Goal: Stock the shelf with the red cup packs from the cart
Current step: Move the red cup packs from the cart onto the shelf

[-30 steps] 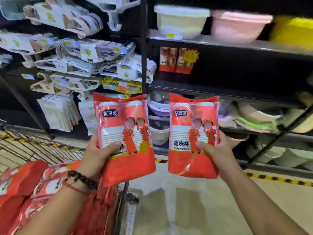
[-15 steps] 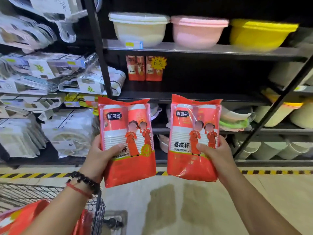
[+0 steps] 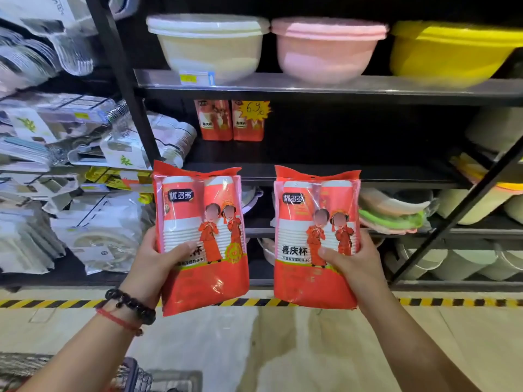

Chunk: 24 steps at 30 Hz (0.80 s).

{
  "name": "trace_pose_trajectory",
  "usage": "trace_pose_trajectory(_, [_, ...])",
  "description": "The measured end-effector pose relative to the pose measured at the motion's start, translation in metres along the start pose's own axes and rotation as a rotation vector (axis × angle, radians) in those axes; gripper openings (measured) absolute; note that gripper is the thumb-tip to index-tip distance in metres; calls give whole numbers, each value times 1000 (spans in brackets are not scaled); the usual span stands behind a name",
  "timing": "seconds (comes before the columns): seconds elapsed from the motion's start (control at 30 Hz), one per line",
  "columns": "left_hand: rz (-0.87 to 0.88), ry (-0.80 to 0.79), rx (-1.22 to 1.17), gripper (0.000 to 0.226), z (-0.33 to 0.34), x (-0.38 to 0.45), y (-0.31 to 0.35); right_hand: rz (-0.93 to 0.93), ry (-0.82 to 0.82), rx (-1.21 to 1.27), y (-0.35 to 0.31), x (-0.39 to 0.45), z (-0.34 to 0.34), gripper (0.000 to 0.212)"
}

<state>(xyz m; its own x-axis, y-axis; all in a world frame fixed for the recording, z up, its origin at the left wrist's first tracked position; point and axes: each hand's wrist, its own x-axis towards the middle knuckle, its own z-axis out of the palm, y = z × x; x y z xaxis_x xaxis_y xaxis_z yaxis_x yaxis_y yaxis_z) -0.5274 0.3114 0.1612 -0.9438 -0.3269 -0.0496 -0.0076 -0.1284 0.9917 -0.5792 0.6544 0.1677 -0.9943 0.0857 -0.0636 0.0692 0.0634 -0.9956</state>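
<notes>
Black metal store shelving (image 3: 311, 90) fills the aisle. At left, the left hand (image 3: 154, 263), beaded bracelet at the wrist, grips one red plastic pack of stacked paper cups (image 3: 202, 239) upright. Just beside it, the right hand (image 3: 351, 264) grips a second red cup pack (image 3: 315, 239). Behind them, two matching red packs (image 3: 230, 120) stand on a shelf below cream (image 3: 209, 43), pink (image 3: 328, 46) and yellow plastic basins (image 3: 452, 49).

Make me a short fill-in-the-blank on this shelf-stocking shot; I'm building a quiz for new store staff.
1. Each hand, left hand and right hand, grips one red cup ____.
2. On the shelf two packs already stand below the ____ price tag.
3. Between the white basin and the yellow basin sits a ____ one.

Missing words: pack; yellow; pink
</notes>
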Motion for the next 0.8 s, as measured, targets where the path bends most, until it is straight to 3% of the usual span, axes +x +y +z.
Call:
trace_pose_trajectory(0.2, [-18, -20, -33, 86, -2, 66, -12, 25, -12, 34, 0, 58, 19, 54])
trace_pose_trajectory(0.3, [-21, -29, -54, 96, -10, 108, -21, 69, -19, 57, 3, 90, 38, 49])
trace_pose_trajectory(0.4, [-38, -61, -78, 107, -20, 152, -26, 93, -5, 40, 6, 124, 65, 52])
trace_pose_trajectory(0.8, [-58, -183, -113, 88, -50, 285, -42, 99, 46, -87, 11, 220, 141, 81])
